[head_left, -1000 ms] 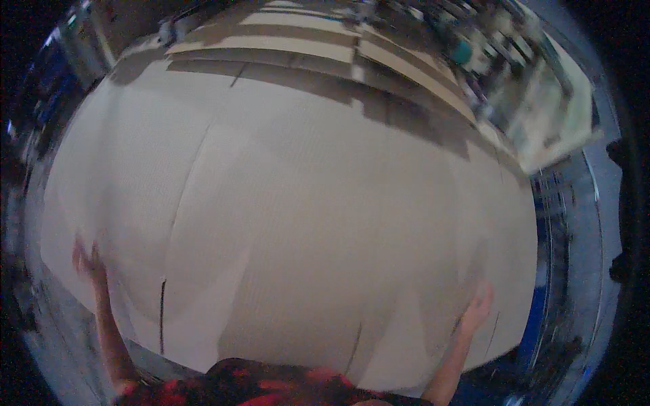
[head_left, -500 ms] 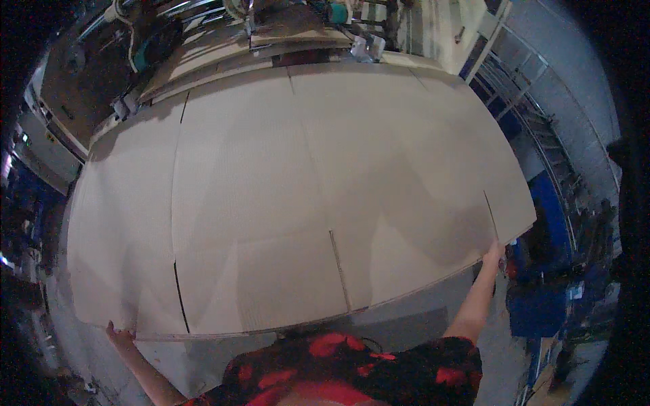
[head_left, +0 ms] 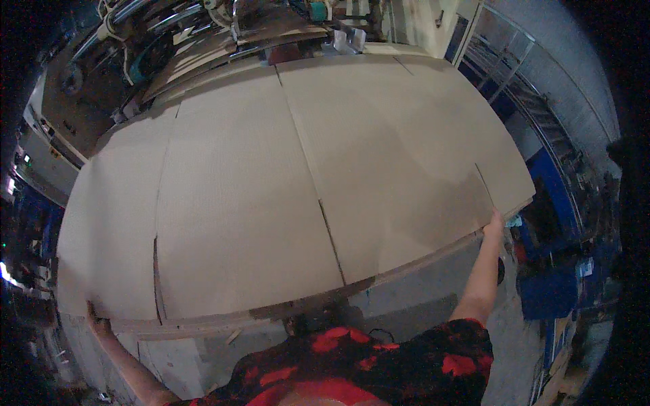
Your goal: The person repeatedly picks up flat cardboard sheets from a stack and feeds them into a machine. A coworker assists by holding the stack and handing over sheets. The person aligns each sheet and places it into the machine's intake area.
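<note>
Two bare hands are at the near edge of one large brown cardboard sheet [head_left: 379, 155], which takes the middle of the clock face: the left hand [head_left: 100, 319] is at 8 o'clock, the right hand [head_left: 493, 223] at 3 o'clock. Both touch the edge, but the fingers are partly hidden, so I cannot tell whether they are closed around it or only press against it. In my judgement the main danger is bending: the sheet is very wide and has a long crease [head_left: 298, 142] through its middle, so an uneven pull from the two sides could fold it there. A dark slit [head_left: 157, 277] toward 8 o'clock could also tear, if the cardboard is twisted. What seems a lower layer [head_left: 169, 332] shows at 7 o'clock, and it might slip out of line if only the top is pushed. Toward 12 o'clock the far edge lies near a shiny bracket [head_left: 349, 40], where a strong push could make it catch. About writing, I see no print on the sheet; a small pale label [head_left: 586, 268] between 3 and 4 o'clock is too small to read.
</note>
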A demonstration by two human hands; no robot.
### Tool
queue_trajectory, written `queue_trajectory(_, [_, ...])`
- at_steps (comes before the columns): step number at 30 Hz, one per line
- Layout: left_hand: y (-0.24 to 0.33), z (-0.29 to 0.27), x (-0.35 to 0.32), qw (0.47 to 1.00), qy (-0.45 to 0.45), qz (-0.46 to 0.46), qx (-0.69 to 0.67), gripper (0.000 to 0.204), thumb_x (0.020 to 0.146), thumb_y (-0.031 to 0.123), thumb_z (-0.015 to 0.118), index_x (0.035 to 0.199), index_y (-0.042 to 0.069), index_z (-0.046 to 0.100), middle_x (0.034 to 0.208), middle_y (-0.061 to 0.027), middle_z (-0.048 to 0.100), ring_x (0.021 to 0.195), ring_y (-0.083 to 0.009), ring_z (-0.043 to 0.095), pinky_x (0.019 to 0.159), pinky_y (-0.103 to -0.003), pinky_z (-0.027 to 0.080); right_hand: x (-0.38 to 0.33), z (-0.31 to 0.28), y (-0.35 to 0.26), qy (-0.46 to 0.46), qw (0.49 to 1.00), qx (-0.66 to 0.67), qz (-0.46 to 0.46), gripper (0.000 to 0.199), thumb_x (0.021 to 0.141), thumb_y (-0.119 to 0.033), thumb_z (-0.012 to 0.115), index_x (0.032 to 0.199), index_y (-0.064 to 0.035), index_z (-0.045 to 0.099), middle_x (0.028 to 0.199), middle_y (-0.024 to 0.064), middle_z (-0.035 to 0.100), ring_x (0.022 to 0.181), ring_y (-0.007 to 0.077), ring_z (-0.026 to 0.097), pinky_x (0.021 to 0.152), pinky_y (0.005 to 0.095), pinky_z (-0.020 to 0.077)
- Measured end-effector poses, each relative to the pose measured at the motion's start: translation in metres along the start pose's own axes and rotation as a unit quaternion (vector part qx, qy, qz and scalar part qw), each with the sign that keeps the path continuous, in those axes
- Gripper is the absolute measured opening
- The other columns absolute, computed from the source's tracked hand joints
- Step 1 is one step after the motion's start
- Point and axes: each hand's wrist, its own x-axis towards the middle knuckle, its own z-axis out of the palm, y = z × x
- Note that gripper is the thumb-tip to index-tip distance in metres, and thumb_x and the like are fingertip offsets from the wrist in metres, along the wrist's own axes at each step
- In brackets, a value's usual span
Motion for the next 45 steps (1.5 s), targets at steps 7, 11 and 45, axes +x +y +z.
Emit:
queue_trajectory(7, [0.124, -0.074, 0.019, 0.986, -0.106, 0.032, 0.128, 0.059, 0.087, 0.022, 0.058, 0.136, 0.001, 0.036, 0.118, -0.0112, 0.059, 0.098, -0.0198, 0.058, 0.084, -0.032, 0.048, -0.014, -0.035, -0.006, 0.1, 0.988, -0.068, -0.1, 0.042, 0.086, -0.019, 0.061, 0.12, 0.0031, 0.052, 0.122, 0.0138, 0.053, 0.108, 0.0282, 0.052, 0.09, 0.0421, 0.0444])
queue_trajectory(11, [0.183, -0.105, -0.047, 0.947, -0.1, 0.197, 0.235, 0.064, 0.085, 0.021, 0.055, 0.141, 0.003, 0.03, 0.12, -0.0155, 0.056, 0.1, -0.0225, 0.057, 0.087, -0.04, 0.047, -0.024, -0.086, -0.004, -0.005, 0.992, 0.112, -0.062, 0.047, 0.085, -0.022, 0.064, 0.122, 0.0032, 0.051, 0.122, 0.0129, 0.054, 0.108, 0.0264, 0.053, 0.092, 0.0382, 0.0426])
queue_trajectory(45, [-0.169, 0.187, -0.305, 0.445, -0.45, 0.337, 0.698, 0.064, 0.084, 0.007, 0.043, 0.142, 0.029, 0.031, 0.15, 0.0003, 0.027, 0.139, -0.0323, 0.018, 0.1, -0.072, 0.01, -0.319, -0.067, 0.137, -0.373, 0.231, -0.634, -0.637, 0.05, 0.084, -0.008, 0.053, 0.132, -0.0177, 0.048, 0.141, -0.0005, 0.041, 0.127, 0.0309, 0.04, 0.094, 0.0465, 0.0373])
